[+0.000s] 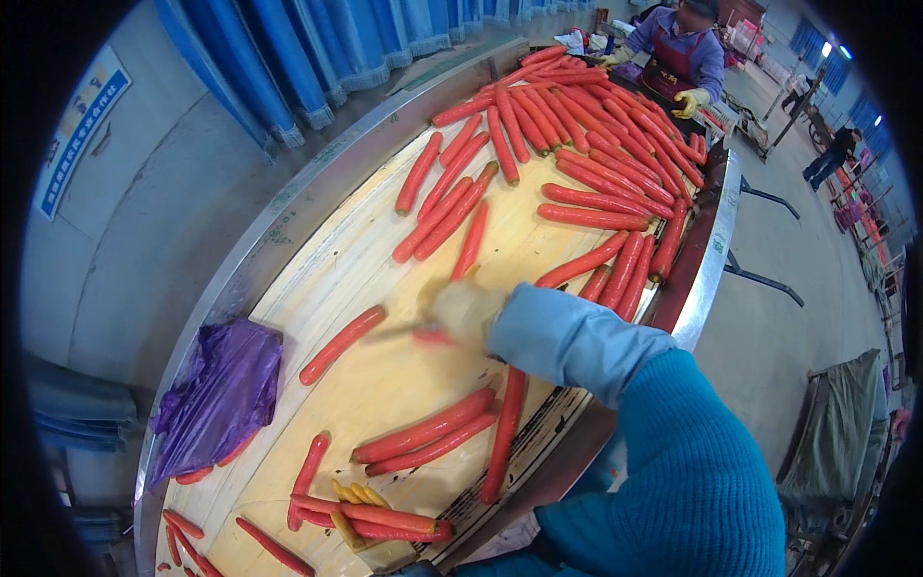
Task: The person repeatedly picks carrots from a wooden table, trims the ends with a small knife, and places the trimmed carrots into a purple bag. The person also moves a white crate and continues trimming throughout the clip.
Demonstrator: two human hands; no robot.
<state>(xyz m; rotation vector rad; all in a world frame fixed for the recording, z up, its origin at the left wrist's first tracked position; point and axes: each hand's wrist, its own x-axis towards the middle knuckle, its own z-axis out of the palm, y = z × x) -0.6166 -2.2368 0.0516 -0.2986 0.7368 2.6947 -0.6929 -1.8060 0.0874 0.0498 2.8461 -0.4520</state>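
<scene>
At the bottom, my left hand (386, 554), in a yellowish glove, is closed around two carrots (389, 514), its fingertips showing beyond them. My right hand (465, 315), gloved and blurred by motion, reaches over the middle of the table in a pale blue sleeve cover. From it a thin, dark blade-like tool (393, 332) points left, with a blurred red patch at its base. A single carrot (342, 345) lies just left of the tool. Another carrot (471, 241) lies just beyond the right hand, and a pair of carrots (425, 427) lies between my hands.
A big heap of carrots (577, 115) covers the far end of the metal-rimmed table (245, 252). Purple plastic sheeting (223, 397) partly covers carrots at the left rim. A gloved co-worker (674, 61) stands at the far end. Blue curtains (288, 65) hang on the left.
</scene>
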